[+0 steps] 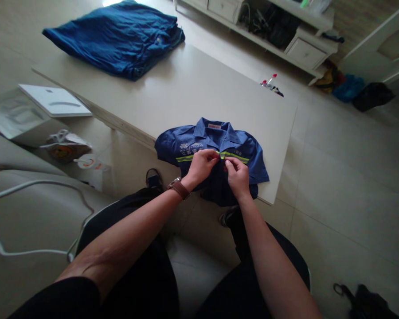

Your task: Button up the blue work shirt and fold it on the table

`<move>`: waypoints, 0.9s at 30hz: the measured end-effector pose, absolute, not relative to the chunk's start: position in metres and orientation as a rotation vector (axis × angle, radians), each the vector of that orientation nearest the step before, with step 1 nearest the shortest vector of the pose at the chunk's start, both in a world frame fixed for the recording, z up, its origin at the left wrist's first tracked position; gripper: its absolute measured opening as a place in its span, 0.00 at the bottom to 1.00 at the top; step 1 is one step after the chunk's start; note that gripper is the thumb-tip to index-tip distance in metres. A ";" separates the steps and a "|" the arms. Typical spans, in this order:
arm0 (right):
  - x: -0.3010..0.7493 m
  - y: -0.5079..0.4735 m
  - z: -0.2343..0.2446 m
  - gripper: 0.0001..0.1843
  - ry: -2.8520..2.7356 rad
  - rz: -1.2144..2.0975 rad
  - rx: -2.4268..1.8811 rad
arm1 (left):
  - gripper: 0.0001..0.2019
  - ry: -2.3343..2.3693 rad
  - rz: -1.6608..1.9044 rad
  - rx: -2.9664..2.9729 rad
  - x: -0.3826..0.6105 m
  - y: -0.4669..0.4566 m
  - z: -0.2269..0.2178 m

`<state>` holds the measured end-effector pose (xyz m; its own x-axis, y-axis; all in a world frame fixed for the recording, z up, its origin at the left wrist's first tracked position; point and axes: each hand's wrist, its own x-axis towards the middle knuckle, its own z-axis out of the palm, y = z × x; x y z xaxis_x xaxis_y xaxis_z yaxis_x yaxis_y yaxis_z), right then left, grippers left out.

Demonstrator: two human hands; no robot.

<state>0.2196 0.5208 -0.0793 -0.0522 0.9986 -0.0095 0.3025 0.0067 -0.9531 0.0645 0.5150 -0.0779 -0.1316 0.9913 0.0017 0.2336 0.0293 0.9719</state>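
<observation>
A blue short-sleeved work shirt [199, 135] with a collar and yellow-green reflective stripes lies face up at the near end of the table, its lower part hanging over the edge. My left hand [203, 165] pinches the front placket at stripe height, a brown watch strap on its wrist. Just to the right, my right hand [236, 173] pinches the other side of the placket, thumb and forefinger together. The fingertips of both hands are close to each other at the shirt's middle. Whether a button is between them is too small to tell.
Folded blue clothing [119, 37] lies at the far left of the pale table [199, 84]. Left of the table are a white flat box [56, 99] and a plastic bag [66, 144]. A white cable [33, 182] runs at the left. Behind stands a white cabinet [306, 52].
</observation>
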 end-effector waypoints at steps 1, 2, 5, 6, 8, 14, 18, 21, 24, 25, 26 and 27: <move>0.220 0.521 -0.080 0.17 -1.480 1.092 -1.407 | 0.07 1.472 1.181 1.287 0.065 0.515 -0.078; 0.221 0.521 -0.082 0.16 -1.487 1.095 -1.409 | 0.07 1.455 1.182 1.273 0.065 0.516 -0.079; 0.223 0.522 -0.083 0.13 -1.514 1.066 -1.436 | 0.06 1.409 1.168 1.261 0.067 0.515 -0.080; 0.224 0.522 -0.083 0.12 -1.524 1.048 -1.447 | 0.07 1.395 1.165 1.260 0.068 0.515 -0.081; 0.224 0.522 -0.082 0.11 -1.546 1.012 -1.461 | 0.07 1.382 1.160 1.260 0.069 0.515 -0.081; 0.222 0.520 -0.078 0.08 -1.628 0.902 -1.448 | 0.05 1.306 1.147 1.125 0.069 0.516 -0.080; 0.220 0.519 -0.076 0.06 -1.675 0.864 -1.437 | 0.06 1.302 1.184 0.966 0.071 0.515 -0.082; 0.219 0.519 -0.075 0.06 -1.714 0.831 -1.435 | 0.06 1.318 1.209 0.793 0.074 0.513 -0.083; 0.218 0.518 -0.073 0.04 -1.761 0.786 -1.429 | 0.08 1.298 1.250 0.634 0.078 0.511 -0.082; 0.218 0.518 -0.072 0.04 -1.773 0.775 -1.430 | 0.08 1.283 1.261 0.595 0.078 0.511 -0.082; 0.217 0.517 -0.071 0.04 -1.783 0.766 -1.432 | 0.09 1.269 1.271 0.562 0.079 0.511 -0.082; 0.217 0.517 -0.070 0.04 -1.791 0.760 -1.434 | 0.09 1.255 1.279 0.531 0.079 0.511 -0.082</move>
